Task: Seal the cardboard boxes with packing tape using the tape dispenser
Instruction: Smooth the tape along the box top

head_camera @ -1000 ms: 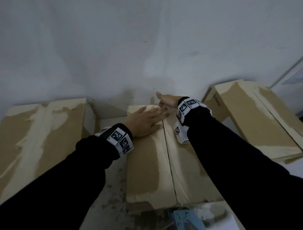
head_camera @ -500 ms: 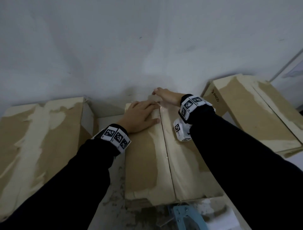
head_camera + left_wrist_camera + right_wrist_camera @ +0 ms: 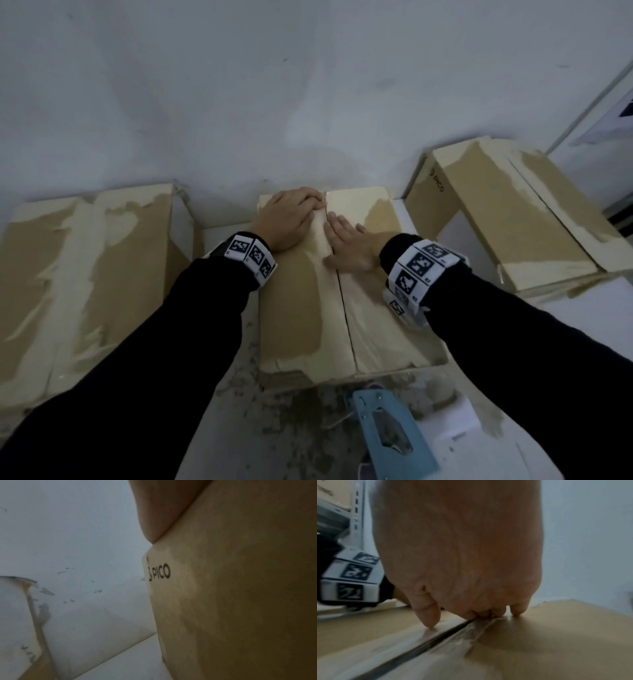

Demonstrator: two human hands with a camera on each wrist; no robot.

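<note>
— On top of the middle box [image 3: 301, 308], what are the person's hands doing?

— Both are pressing the flaps flat beside the centre seam [image 3: 342, 308]: the left hand [image 3: 291, 219] is lying at the far edge, the right hand [image 3: 349, 246] just beside it, fingers straight, each grip holding nothing.

— And the tape dispenser [image 3: 387, 431]?

— It is lying untouched on the desk [image 3: 239, 428], at the box's near end. Judging by that, closing is in hand; next, one hand is likely needing to fetch it.
</note>
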